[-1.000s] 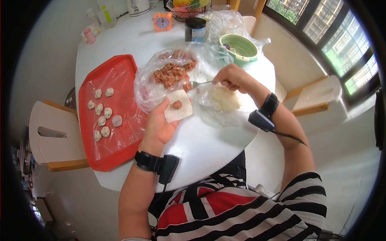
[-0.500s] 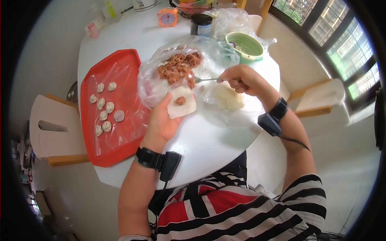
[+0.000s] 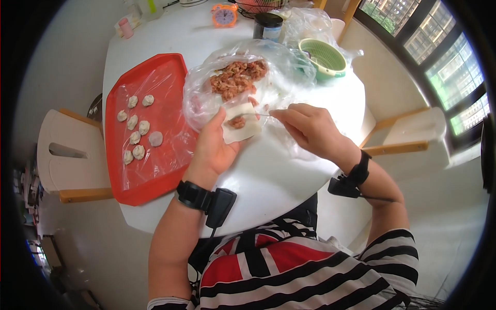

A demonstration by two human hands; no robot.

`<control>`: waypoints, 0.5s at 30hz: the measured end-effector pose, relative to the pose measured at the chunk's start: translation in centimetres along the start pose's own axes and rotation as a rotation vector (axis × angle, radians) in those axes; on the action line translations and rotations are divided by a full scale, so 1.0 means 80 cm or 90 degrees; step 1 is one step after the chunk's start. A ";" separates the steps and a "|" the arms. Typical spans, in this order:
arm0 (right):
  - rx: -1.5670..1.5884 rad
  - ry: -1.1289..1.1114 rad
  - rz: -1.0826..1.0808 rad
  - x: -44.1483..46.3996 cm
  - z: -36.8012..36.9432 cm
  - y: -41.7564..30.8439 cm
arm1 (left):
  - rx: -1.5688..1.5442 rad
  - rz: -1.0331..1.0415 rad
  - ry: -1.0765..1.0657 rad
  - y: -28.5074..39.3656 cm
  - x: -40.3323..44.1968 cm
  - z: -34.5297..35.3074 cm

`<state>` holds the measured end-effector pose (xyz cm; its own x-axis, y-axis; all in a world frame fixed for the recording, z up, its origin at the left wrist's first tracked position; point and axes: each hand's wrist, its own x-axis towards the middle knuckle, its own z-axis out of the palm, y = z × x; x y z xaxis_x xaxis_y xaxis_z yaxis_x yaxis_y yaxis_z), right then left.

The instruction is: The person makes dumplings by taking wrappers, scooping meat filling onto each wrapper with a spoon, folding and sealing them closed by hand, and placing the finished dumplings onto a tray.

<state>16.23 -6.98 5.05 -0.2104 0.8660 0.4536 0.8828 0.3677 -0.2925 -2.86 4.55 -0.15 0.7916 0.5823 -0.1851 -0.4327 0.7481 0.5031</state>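
Observation:
My left hand [image 3: 214, 147] holds a square dumpling wrapper [image 3: 235, 136] laid over its fingers, the thumb along its left edge. A lump of minced meat filling [image 3: 237, 122] lies on the wrapper. In my right hand [image 3: 310, 126] is a thin-handled metal utensil [image 3: 261, 114], its tip at the filling. Whether it is a spoon or a fork I cannot tell. Beyond both hands, more minced meat [image 3: 232, 82] sits in an open clear plastic bag [image 3: 199, 77]. Part of another clear bag [image 3: 297, 147] shows under my right hand, which hides most of it.
At left lies a red tray [image 3: 178, 67] lined with clear plastic, holding several wrapped dumplings [image 3: 144, 127]. A green basket [image 3: 330, 59], a dark-lidded jar [image 3: 267, 26] and an orange clock [image 3: 224, 16] stand at the back of the white table [image 3: 258, 181]. Chairs flank the table.
My right hand has brought the utensil from the bagged meat toward me, over the wrapper. The filling on the wrapper looks larger. My left hand still holds the wrapper. The whole view has shifted slightly.

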 end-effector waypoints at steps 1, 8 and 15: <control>-0.064 0.015 -0.028 0.000 -0.002 -0.004 | 0.000 0.000 0.000 0.000 0.000 0.000; -0.063 0.105 -0.039 -0.009 -0.002 0.003 | -0.001 -0.005 0.006 0.001 -0.002 0.005; 0.035 0.098 0.023 -0.012 -0.008 0.005 | -0.011 0.008 0.010 0.000 -0.003 0.007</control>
<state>17.05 -7.88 5.02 -0.1081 0.8184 0.5644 0.8636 0.3585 -0.3544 -2.83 4.22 0.39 0.7793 0.5962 -0.1931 -0.4496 0.7465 0.4904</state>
